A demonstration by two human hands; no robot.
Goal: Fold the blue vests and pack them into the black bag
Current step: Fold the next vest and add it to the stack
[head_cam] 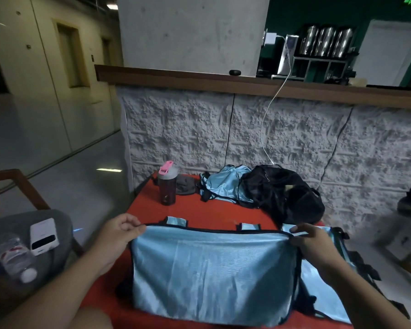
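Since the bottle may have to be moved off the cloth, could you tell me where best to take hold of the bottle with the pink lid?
Probably round the dark body of the bottle, below its grey cap, coming from the near side. It stands upright, and its near and left sides look open; the grey cloth bundle lies close on its right.

I see a dark water bottle (167, 186) with a pink flip lid standing upright near the far left corner of the red worktop (195, 210). A grey cloth (185, 184) lies just beside it. Off the worktop's left edge, a grey chair (55, 224) carries a white power bank (43, 236) and a clear plastic bottle (14, 257) lying down.
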